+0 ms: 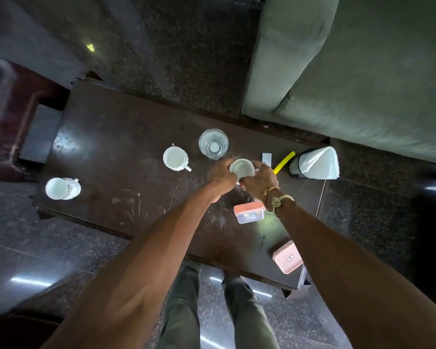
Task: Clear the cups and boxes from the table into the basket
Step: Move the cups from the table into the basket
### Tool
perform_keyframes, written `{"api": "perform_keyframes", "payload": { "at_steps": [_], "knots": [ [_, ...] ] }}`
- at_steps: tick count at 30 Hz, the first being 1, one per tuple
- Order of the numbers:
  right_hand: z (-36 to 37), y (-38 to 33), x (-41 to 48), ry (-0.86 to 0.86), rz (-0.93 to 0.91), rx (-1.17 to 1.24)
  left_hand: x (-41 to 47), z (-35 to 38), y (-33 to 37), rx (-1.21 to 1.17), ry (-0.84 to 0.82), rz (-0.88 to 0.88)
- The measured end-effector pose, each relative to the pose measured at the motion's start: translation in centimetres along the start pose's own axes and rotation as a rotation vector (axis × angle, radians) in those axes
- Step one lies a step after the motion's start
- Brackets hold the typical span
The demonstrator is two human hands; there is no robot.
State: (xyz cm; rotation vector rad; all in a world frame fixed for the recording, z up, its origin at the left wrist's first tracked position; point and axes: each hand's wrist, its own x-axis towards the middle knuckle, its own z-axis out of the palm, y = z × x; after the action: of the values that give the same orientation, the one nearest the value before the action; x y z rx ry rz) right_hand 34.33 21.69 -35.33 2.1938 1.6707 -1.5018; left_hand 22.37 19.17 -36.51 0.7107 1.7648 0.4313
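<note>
White cup (242,169) between left hand (222,173) and right hand (261,180), both hands curled round its sides

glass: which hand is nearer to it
Left. The left hand grips the cup right beside the glass; the right hand grips the cup's other side, farther off.

Green sofa (363,71) upper right; napkin holder (315,163) beside yellow strip (284,162)

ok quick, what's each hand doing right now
left hand: grips the white cup on its left side
right hand: grips the same cup on its right side
</note>
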Motion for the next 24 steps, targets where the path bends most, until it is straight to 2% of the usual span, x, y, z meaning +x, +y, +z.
{"api": "perform_keyframes", "payload": {
  "at_steps": [8, 14, 20, 24],
  "knots": [
    [-6.8, -9.5, -9.3, -0.039, -0.18, -0.028, -10.5, -6.4, 7.7, -0.231, 0.113, 0.032],
    [-7.4, -18.7, -16.1, -0.033, -0.392, -0.06, -18.4, -15.3, 10.5, -0.304, 0.232, 0.132],
    [0.0, -25.3, -22.9, -0.107, -0.539, -0.177, -24.5, -24.5, 4.7, -0.436, 0.349, 0.103],
    [8.3, -28.1, -27.7, -0.2, -0.583, -0.246, -27.5, -30.8, -2.9, -0.324, 0.425, 0.045]
  ]
}}
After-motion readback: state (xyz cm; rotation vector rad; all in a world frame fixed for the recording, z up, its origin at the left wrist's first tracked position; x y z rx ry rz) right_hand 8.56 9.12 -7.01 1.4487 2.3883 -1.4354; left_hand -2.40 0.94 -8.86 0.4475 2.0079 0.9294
